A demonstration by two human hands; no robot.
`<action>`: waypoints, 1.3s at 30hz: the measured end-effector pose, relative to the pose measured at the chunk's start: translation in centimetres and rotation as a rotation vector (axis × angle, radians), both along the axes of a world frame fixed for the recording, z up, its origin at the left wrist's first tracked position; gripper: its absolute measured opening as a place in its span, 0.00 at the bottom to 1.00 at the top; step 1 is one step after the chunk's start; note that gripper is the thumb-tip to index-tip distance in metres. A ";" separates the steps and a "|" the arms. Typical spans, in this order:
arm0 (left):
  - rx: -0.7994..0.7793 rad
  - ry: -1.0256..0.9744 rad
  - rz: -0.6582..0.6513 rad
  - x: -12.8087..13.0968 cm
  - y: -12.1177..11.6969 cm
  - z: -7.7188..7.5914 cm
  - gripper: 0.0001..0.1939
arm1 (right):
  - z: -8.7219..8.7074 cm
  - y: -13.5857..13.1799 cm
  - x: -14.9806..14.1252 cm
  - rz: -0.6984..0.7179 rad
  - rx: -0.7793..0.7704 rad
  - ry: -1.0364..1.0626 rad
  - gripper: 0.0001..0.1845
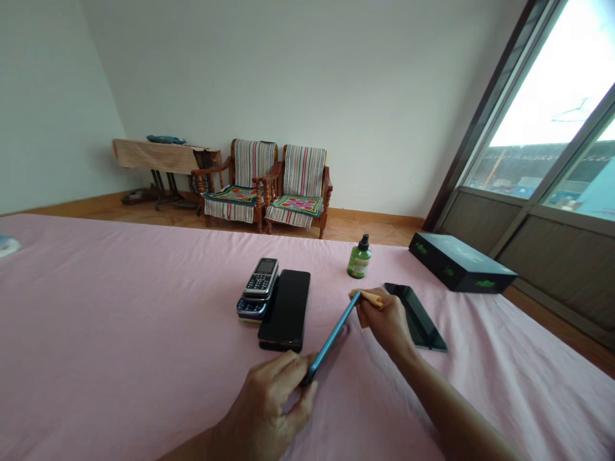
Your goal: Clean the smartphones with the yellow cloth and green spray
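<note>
Left hand [264,410] grips blue smartphone [332,338]; right hand [387,325] holds yellow cloth [368,298]

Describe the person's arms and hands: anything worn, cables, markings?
The left hand and right hand are bare, with no gloves, rings or watches visible. The left forearm and right forearm are bare too, with no sleeves, cables or markings in view.
</note>
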State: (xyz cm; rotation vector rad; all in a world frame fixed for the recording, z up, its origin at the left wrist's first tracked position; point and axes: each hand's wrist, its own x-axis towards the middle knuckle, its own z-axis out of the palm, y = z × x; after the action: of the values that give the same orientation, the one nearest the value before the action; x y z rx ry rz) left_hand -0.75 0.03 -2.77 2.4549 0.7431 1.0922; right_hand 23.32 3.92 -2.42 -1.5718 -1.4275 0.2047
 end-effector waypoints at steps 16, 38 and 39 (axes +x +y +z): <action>-0.119 0.175 0.072 0.1 -0.2 0.3 0.12 | 0.8 -1.9 1.4 -0.086 0.040 -0.201 0.15; 0.161 -0.232 -0.012 -0.2 -0.9 2.8 0.12 | 4.5 -10.6 -4.7 0.084 0.457 -0.280 0.18; 0.160 -0.237 -0.015 -0.1 -1.0 2.8 0.12 | 4.2 -11.3 -5.3 0.100 0.472 -0.338 0.18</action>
State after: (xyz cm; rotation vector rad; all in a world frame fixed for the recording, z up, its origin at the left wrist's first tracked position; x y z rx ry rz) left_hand -0.85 -0.92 0.04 2.3955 0.5826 1.4556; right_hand 18.03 -7.38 1.79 -1.1798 -1.6674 -0.3356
